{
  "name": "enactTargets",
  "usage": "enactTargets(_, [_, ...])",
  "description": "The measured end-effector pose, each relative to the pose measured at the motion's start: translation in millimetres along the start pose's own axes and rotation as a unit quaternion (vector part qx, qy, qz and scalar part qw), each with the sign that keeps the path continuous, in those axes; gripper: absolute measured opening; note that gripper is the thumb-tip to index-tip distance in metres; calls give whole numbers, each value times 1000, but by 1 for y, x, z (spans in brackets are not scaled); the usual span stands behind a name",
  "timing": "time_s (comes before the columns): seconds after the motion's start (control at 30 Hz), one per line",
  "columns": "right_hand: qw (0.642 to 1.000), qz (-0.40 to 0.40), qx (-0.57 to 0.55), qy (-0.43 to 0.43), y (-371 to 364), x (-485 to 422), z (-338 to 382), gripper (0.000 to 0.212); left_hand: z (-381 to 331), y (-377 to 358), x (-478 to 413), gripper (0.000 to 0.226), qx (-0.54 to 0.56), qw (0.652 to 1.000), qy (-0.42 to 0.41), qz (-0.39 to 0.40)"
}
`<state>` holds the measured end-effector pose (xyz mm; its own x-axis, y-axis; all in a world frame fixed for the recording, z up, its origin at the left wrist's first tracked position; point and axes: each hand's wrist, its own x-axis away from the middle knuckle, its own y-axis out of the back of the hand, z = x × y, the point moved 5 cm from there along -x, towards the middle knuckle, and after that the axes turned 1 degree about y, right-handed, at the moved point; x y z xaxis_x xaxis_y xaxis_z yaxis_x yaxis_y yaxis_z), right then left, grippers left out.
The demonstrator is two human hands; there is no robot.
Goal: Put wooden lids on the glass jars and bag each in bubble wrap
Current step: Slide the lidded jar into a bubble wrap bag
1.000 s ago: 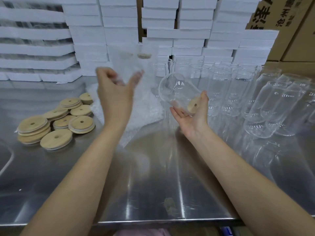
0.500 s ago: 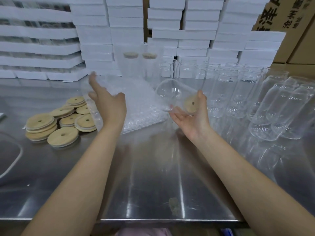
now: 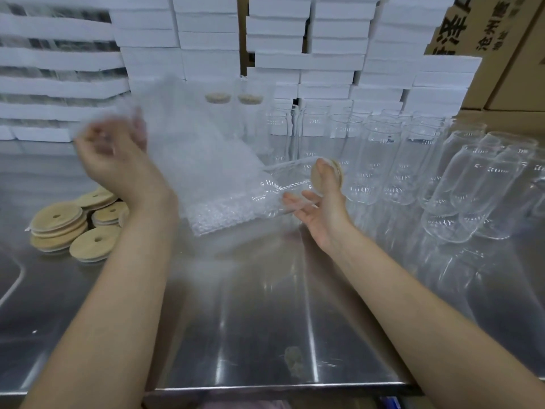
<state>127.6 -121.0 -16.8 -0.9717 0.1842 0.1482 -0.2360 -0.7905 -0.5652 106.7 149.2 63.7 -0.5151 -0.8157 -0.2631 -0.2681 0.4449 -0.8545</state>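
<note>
My right hand (image 3: pixel 324 211) holds a glass jar (image 3: pixel 283 178) lying sideways across its fingers, base to the left. My thumb presses on the wooden lid (image 3: pixel 314 180) fitted to the jar's mouth. My left hand (image 3: pixel 118 166), blurred by motion, grips a bubble wrap bag (image 3: pixel 165 110) raised above the table at the left. Between both hands a stack of bubble wrap bags (image 3: pixel 218 202) lies flat. Loose wooden lids (image 3: pixel 59 222) are piled at the left.
Several empty upright jars (image 3: pixel 383 154) stand behind my right hand, and more lie tipped at the right (image 3: pixel 477 187). Two bagged, lidded jars (image 3: pixel 233 113) stand at the back. White boxes (image 3: pixel 324 60) and cardboard cartons (image 3: pixel 507 69) wall the steel table (image 3: pixel 265 305).
My left hand dropped onto the bubble wrap stack and has risen to the left with a bag. My right hand has tilted the lidded jar flatter, toward the stack.
</note>
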Motion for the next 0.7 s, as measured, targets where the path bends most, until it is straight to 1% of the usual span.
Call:
enactTargets(0.03, [1000, 2, 0, -2, -1, 0, 0, 68, -7, -7, 6, 12, -5, 996, -68, 48])
enactTargets(0.07, [1000, 6, -1, -1, -2, 1, 0, 68, -8, -14, 16, 13, -49, 988, -108, 96])
enactTargets(0.1, [1000, 9, -3, 2, -3, 1, 0, 68, -2, -19, 27, 12, -126, 975, -119, 138])
enactTargets(0.13, [1000, 9, -4, 6, -3, 0, 0, 68, 8, -21, 36, 9, -227, 953, -112, 166])
enactTargets(0.17, [1000, 6, -3, 8, -3, -1, 0, 68, 18, -19, 42, 8, -343, 916, -107, 178])
enactTargets(0.2, [1000, 3, -2, 7, -2, -1, -1, 68, 27, -14, 47, 9, -462, 860, -121, 183])
enactTargets(0.23, [1000, 3, -1, 6, -1, -2, -1, 69, 33, -8, 50, 9, -565, 789, -145, 194])
enactTargets(0.27, [1000, 3, 0, 5, 0, -1, 0, 70, 37, -3, 50, 8, -638, 722, -169, 210])
enactTargets(0.3, [1000, 4, -1, 2, 0, -2, 1, 70, 38, -2, 50, 8, -678, 673, -192, 226])
enactTargets(0.33, [1000, 8, -3, -1, 0, -2, 2, 70, 38, -4, 50, 9, -689, 645, -217, 247])
enactTargets(0.4, [1000, 21, -3, -5, -1, -2, 2, 69, 38, -11, 53, 7, -673, 621, -253, 311])
enactTargets(0.43, [1000, 25, 1, -5, -1, -2, 3, 68, 41, -15, 56, 7, -666, 609, -256, 346])
enactTargets(0.47, [1000, 28, 7, -6, -2, -1, 2, 67, 45, -18, 59, 10, -664, 598, -243, 377])
enactTargets(0.5, [999, 29, 15, -4, -2, -1, 2, 66, 49, -18, 61, 12, -665, 596, -215, 396])
enactTargets(0.57, [998, 38, 41, 8, -3, -2, 5, 67, 53, -17, 65, 12, -668, 606, -165, 400])
enactTargets(0.63, [996, 69, 59, 20, -7, -2, 10, 73, 54, -17, 70, 14, -656, 613, -156, 412])
enactTargets(0.7, [991, 116, 63, 12, -13, 0, 14, 76, 54, -18, 74, 17, -619, 634, -147, 440])
